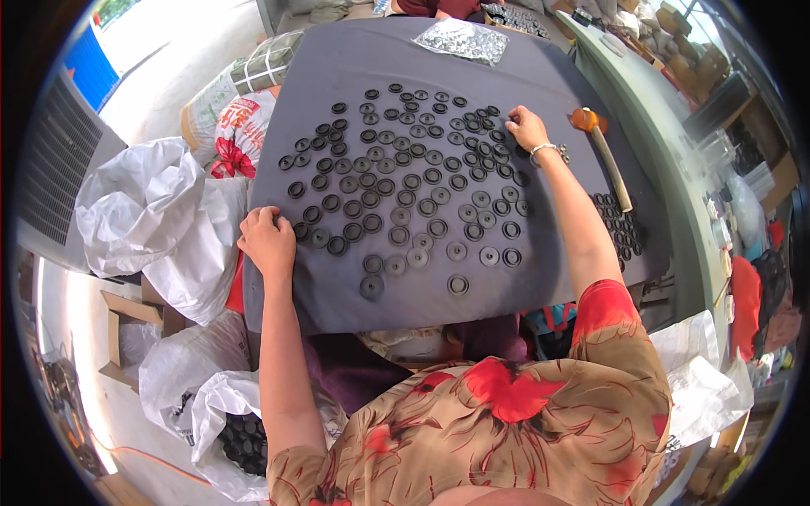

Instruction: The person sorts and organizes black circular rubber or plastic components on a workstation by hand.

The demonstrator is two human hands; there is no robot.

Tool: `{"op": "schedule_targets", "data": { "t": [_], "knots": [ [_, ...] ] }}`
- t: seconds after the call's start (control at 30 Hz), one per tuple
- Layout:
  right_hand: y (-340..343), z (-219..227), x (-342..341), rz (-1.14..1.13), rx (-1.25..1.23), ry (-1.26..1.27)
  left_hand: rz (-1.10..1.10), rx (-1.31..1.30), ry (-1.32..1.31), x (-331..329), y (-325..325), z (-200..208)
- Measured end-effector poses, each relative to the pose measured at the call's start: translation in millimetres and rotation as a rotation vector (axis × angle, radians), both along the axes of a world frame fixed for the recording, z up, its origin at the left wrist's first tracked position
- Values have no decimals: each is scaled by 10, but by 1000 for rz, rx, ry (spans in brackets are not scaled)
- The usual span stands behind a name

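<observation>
Many round black discs with raised rims and small centres lie spread over a dark grey cloth-covered table. My left hand rests at the table's left edge with its fingers curled, close to the leftmost discs. What lies under those fingers is hidden. Farther away, my right hand is by the far-right cluster of discs, its fingers bent and drawn together. Anything between its fingertips is too small to make out. A bracelet circles the right wrist.
A hammer with an orange head lies at the right, above a dense group of black parts. A clear bag of small parts sits at the far edge. White sacks stand left; an open sack holds black pieces. Another person is beyond.
</observation>
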State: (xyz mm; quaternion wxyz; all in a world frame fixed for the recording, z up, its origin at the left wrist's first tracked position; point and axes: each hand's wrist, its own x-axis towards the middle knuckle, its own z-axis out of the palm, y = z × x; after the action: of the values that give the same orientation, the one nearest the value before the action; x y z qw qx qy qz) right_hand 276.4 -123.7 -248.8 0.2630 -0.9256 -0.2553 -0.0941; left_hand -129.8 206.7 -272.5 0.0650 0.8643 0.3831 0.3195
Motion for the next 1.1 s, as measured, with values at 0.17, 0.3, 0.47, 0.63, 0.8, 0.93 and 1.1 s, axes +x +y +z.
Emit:
{"op": "schedule_targets", "data": {
  "t": [0.17,0.3,0.47,0.63,0.8,0.93,1.1],
  "knots": [
    [-123,135,-208,-163,-248,-20,2,-13,-3,-2,10,-22],
    [-109,261,-471,-34,-303,-119,9,-6,-1,23,-2,-6],
    [233,284,-1008,268,-314,-177,13,-7,9,-3,5,-16],
    [140,219,-990,264,-318,-165,6,-8,13,21,-17,-19],
    [-274,517,-1012,165,12,112,14,-24,37,-16,24,-25],
    [-720,475,-1139,60,-219,203,17,-21,41,6,55,-45],
    [-835,305,-1246,125,-261,197,9,-15,42,18,45,-30]
  ]
}}
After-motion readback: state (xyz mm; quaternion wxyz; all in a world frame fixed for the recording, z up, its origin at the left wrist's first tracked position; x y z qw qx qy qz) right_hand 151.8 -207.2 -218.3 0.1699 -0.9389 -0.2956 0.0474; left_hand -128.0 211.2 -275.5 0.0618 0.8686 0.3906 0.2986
